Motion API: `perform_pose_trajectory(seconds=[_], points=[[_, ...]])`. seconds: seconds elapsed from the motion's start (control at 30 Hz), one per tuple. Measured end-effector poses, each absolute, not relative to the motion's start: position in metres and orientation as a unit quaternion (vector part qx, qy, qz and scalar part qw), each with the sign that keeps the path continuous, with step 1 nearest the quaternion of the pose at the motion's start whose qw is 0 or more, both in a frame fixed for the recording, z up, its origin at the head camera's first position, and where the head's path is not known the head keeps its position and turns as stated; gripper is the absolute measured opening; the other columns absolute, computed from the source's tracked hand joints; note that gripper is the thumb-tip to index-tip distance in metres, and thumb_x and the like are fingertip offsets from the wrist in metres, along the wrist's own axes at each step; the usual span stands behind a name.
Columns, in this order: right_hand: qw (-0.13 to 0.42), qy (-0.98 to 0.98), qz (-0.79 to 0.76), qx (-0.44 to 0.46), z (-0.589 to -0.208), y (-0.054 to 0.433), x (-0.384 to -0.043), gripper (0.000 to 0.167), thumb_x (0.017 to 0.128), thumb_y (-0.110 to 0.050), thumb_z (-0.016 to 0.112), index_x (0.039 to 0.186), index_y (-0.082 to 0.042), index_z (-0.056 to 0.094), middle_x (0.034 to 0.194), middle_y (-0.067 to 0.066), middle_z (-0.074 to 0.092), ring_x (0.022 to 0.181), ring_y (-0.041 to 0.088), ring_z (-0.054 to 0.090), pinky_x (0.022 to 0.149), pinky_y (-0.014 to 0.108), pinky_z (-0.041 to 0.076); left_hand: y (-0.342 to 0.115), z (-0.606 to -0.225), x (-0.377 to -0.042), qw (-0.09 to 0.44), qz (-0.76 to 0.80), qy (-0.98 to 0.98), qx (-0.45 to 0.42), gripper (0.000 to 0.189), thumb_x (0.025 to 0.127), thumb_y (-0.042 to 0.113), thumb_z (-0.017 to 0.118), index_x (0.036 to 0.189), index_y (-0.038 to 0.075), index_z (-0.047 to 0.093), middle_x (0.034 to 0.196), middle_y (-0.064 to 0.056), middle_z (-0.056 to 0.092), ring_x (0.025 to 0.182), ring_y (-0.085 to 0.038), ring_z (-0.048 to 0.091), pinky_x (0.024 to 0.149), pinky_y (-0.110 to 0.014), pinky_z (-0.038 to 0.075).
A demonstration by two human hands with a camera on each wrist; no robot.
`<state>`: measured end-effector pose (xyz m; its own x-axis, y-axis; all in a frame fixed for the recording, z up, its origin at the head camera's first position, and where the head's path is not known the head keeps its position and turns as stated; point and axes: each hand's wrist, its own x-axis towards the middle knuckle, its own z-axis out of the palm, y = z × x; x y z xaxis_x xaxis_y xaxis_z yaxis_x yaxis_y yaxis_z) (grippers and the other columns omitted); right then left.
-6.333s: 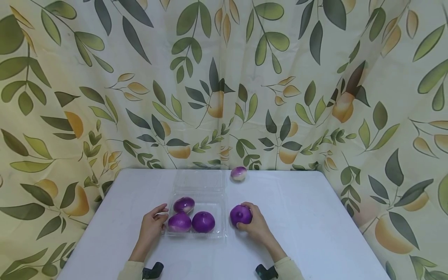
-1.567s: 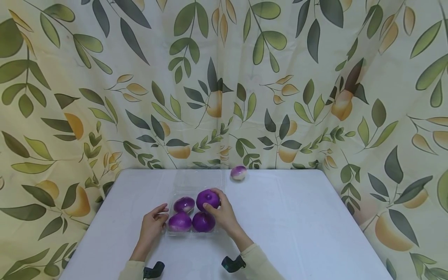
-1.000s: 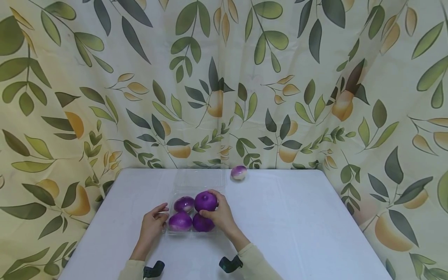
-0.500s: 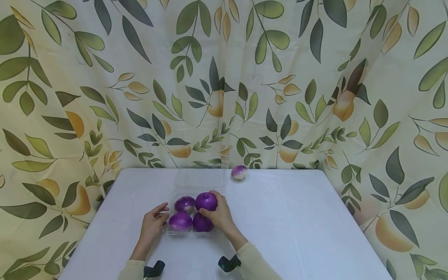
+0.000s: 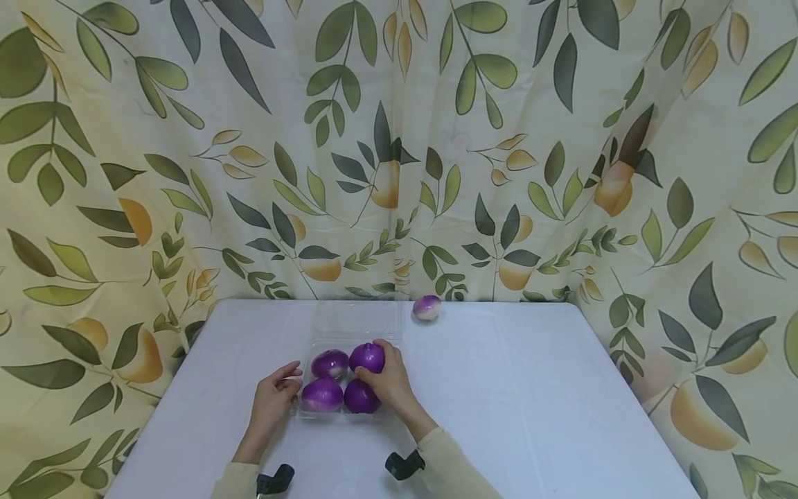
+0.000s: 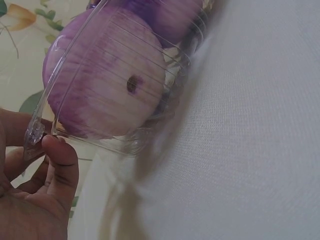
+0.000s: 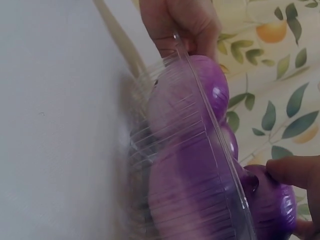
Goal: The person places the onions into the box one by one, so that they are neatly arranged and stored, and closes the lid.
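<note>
A clear plastic clamshell box (image 5: 357, 321) lies on the table with its lid folded back. My left hand (image 5: 272, 403) pinches the rim at its left side; in the left wrist view the thumb (image 6: 61, 150) presses the box's corner. My right hand (image 5: 393, 380) grips a shiny purple onion (image 5: 366, 356) at the back right of the box, thumb in front and fingers behind. In the right wrist view this onion (image 7: 272, 205) shows above the rim. Three other onions sit inside: a back left onion (image 5: 329, 363), a front left onion (image 5: 321, 395) and a front right onion (image 5: 361, 397).
A purple and white onion (image 5: 427, 308) lies at the table's far edge, right of the lid. The white table (image 5: 530, 388) extends to the right of the box. Behind it hangs a leaf-patterned curtain (image 5: 399, 152).
The right hand has carried the onion from the table right of the box to its back right place. Lately the onion has tipped, its knob now upward. The left hand has stayed put.
</note>
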<state>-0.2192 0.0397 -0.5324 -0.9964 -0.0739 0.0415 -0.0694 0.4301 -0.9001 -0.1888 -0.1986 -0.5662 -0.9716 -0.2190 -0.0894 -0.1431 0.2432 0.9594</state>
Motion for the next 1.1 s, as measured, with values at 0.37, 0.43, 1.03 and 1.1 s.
perform_pose_trajectory(seconds=[0.37, 0.43, 1.03, 1.1], points=[[0.019, 0.842, -0.539, 0.0, -0.536, 0.034, -0.222, 0.071, 0.082, -0.022, 0.074, 0.143, -0.008, 0.041, 0.144, 0.026, 0.036, 0.124, 0.049, 0.051, 0.1, 0.065, 0.044, -0.198, -0.564, -0.187, 0.031, -0.601, -0.791, 0.108, 0.043, 0.093, 0.002, 0.06, 0.135, 0.002, 0.056, 0.119, -0.017, 0.062, 0.079, -0.006, 0.058, 0.062, -0.021, 0.052], [0.022, 0.841, -0.54, 0.004, -0.537, 0.033, -0.221, 0.072, 0.082, -0.021, 0.074, 0.144, -0.008, 0.04, 0.145, 0.025, 0.035, 0.124, 0.048, 0.051, 0.1, 0.065, 0.043, -0.198, -0.564, -0.186, 0.03, -0.602, -0.79, 0.108, 0.043, 0.093, 0.003, 0.06, 0.135, 0.002, 0.056, 0.119, -0.017, 0.062, 0.079, -0.006, 0.058, 0.063, -0.021, 0.052], [-0.005, 0.845, -0.534, -0.016, -0.532, 0.035, -0.217, 0.063, 0.079, -0.017, 0.071, 0.137, -0.01, 0.047, 0.146, 0.022, 0.039, 0.127, 0.045, 0.05, 0.104, 0.063, 0.042, -0.197, -0.564, -0.185, 0.033, -0.608, -0.786, 0.103, 0.043, 0.092, 0.002, 0.06, 0.135, 0.002, 0.056, 0.119, -0.018, 0.062, 0.077, -0.006, 0.057, 0.062, -0.021, 0.051], [-0.012, 0.846, -0.533, -0.021, -0.529, 0.036, -0.216, 0.062, 0.079, -0.017, 0.071, 0.137, -0.011, 0.048, 0.146, 0.021, 0.04, 0.128, 0.044, 0.049, 0.105, 0.061, 0.041, -0.197, -0.564, -0.185, 0.034, -0.608, -0.786, 0.103, 0.042, 0.092, 0.002, 0.06, 0.134, 0.002, 0.056, 0.119, -0.018, 0.062, 0.077, -0.006, 0.058, 0.062, -0.021, 0.051]])
